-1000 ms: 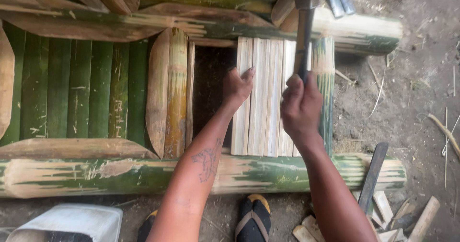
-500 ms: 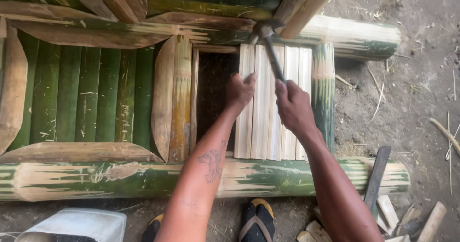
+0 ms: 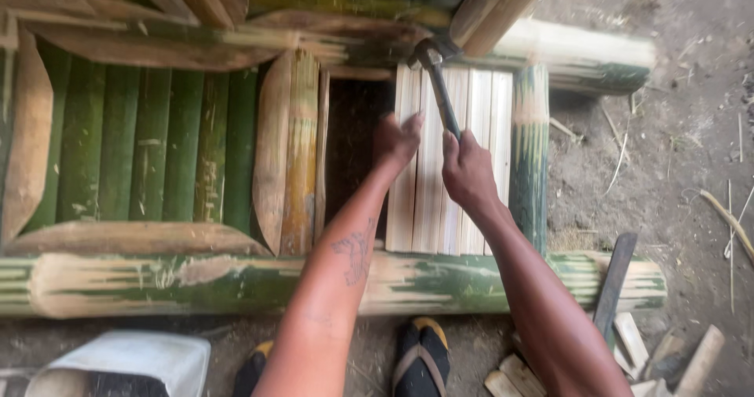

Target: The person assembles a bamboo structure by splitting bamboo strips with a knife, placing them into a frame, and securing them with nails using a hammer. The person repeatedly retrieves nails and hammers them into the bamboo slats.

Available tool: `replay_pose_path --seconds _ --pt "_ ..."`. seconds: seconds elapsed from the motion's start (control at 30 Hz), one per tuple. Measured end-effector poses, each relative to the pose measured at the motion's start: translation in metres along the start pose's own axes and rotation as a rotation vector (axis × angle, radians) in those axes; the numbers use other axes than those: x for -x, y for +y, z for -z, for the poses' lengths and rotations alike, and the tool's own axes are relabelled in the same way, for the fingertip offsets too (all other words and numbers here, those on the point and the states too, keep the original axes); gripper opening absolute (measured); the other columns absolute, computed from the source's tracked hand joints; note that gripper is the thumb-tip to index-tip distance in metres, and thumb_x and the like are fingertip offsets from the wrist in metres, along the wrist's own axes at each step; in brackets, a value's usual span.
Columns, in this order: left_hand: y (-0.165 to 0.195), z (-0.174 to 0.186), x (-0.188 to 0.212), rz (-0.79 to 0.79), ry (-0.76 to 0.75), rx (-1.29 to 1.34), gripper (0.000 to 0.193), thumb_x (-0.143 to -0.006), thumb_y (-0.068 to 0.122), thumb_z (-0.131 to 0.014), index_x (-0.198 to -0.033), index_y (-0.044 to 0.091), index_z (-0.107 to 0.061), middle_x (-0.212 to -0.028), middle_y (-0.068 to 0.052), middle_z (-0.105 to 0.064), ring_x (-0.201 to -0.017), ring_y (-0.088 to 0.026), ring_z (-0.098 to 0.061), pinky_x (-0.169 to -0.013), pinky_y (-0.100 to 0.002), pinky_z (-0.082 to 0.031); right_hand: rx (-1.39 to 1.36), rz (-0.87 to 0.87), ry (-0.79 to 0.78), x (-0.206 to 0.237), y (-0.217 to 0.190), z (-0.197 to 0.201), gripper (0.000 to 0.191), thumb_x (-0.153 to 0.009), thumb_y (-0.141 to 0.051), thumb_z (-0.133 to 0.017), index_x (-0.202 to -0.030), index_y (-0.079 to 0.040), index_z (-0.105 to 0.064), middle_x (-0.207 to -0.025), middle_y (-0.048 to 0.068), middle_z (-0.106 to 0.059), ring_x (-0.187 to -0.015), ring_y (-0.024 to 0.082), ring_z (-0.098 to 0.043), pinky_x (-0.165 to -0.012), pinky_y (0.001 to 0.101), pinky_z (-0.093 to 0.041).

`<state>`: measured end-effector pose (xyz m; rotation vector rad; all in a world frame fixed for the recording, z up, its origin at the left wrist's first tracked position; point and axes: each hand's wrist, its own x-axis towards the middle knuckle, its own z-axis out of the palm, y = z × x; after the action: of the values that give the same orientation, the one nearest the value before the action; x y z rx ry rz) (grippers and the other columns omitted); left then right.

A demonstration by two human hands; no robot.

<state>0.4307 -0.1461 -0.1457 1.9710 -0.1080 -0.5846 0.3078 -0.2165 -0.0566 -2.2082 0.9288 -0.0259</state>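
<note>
My right hand [image 3: 466, 168] grips the dark handle of a hammer [image 3: 437, 81], whose metal head is down at the far end of the pale bamboo slats [image 3: 424, 201]. My left hand [image 3: 396, 140] rests on the left edge of those slats, fingers closed over the leftmost slat, beside a dark open gap [image 3: 353, 142]. The slats lie between two thick green bamboo poles, one near [image 3: 196, 281] and one far [image 3: 581, 55].
Green split bamboo slats [image 3: 149, 142] fill the frame's left part. A long dark blade [image 3: 614, 285] and wood offcuts [image 3: 652, 362] lie on the dirt at lower right. A white container [image 3: 126, 363] sits at lower left, and a sandalled foot [image 3: 421, 358] is below.
The hammer has swung down from raised above the frame to the far end of the pale slats. My left hand has stayed on the slats.
</note>
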Motion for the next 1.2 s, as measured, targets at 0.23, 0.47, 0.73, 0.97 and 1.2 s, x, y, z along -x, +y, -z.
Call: replay_pose_path --seconds 0.23,0.47,0.73,0.97,1.2 --pt "0.0 0.041 0.013 -0.145 -0.087 -0.175 0.07 -0.094 0.063 -0.062 -0.112 -0.004 -0.063 -0.092 -0.022 -0.071 -0.085 -0.035 -0.071 -0.074 -0.045 -0.056 -0.262 0.072 -0.034 0.056 -0.009 -0.01 0.04 -0.108 -0.037 -0.045 -0.091 -0.002 -0.056 -0.061 0.01 -0.058 -0.049 0.019 -0.053 -0.045 0.0396 -0.045" --pt "-0.017 0.269 0.138 -0.211 -0.238 -0.487 0.027 -0.098 0.026 -0.059 -0.104 0.0 -0.063 -0.096 -0.022 -0.071 -0.091 -0.037 -0.071 -0.079 -0.049 -0.053 -0.2 0.034 -0.346 0.16 -0.049 -0.068 0.041 -0.101 -0.044 -0.045 -0.104 -0.005 -0.057 -0.062 0.013 -0.062 -0.053 0.027 -0.061 -0.055 0.046 -0.05" --pt "-0.21 0.452 0.263 0.305 -0.298 -0.955 0.024 -0.078 0.011 -0.066 -0.094 -0.004 -0.075 -0.101 -0.029 -0.072 -0.097 -0.041 -0.072 -0.088 -0.049 -0.059 -0.081 0.396 -0.813 0.266 -0.157 -0.153 0.043 -0.101 -0.04 -0.052 -0.091 0.0 -0.062 -0.065 0.022 -0.062 -0.06 0.038 -0.063 -0.061 0.0475 -0.049" --pt "-0.299 0.402 0.296 0.355 -0.025 -0.698 0.028 -0.104 0.01 -0.041 -0.101 0.001 -0.067 -0.096 -0.021 -0.073 -0.085 -0.036 -0.072 -0.079 -0.047 -0.059 0.072 0.517 -0.92 0.296 -0.171 -0.179 0.043 -0.102 -0.041 -0.051 -0.091 0.0 -0.06 -0.064 0.022 -0.061 -0.062 0.039 -0.062 -0.06 0.0492 -0.049" --pt "-0.234 0.443 0.318 0.421 0.073 -0.499 0.01 -0.093 0.012 -0.069 -0.1 0.009 -0.075 -0.088 -0.01 -0.077 -0.07 -0.02 -0.074 -0.068 -0.037 -0.059 0.041 0.425 -0.909 0.299 -0.17 -0.17 0.046 -0.101 -0.045 -0.047 -0.089 -0.002 -0.057 -0.058 0.016 -0.058 -0.051 0.029 -0.059 -0.055 0.0465 -0.048"
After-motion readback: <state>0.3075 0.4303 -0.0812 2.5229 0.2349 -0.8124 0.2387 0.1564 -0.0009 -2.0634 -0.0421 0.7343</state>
